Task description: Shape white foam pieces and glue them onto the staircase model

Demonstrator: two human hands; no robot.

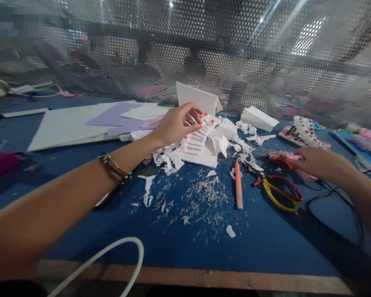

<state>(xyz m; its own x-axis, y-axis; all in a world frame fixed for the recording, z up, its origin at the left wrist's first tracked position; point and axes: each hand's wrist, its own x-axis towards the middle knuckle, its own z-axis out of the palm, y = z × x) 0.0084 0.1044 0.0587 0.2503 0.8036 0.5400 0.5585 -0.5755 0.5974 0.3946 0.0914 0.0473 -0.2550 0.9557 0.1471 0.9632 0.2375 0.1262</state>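
A white foam or paper model with a row of steps (194,144) and a folded roof-like top (195,97) stands amid scraps. Over its steps is my left hand (179,121), fingers bent and the fingertips drawn close to the thumb; whatever they hold is too small to make out. Small red spots dot the model near the fingertips. My right hand (317,161) is wrapped round a pink glue gun (292,159), whose dark nozzle points left toward the scraps. A black cord (334,189) trails from it. Below the glue gun lie scissors (280,192) with red and yellow handles.
An orange marker (238,185) lies upright in view among white shavings (204,194). White and purple sheets (71,123) are stacked left. A folded white piece (258,118) and a red-spotted white piece (306,130) sit back right. A perforated metal screen (185,53) closes the back.
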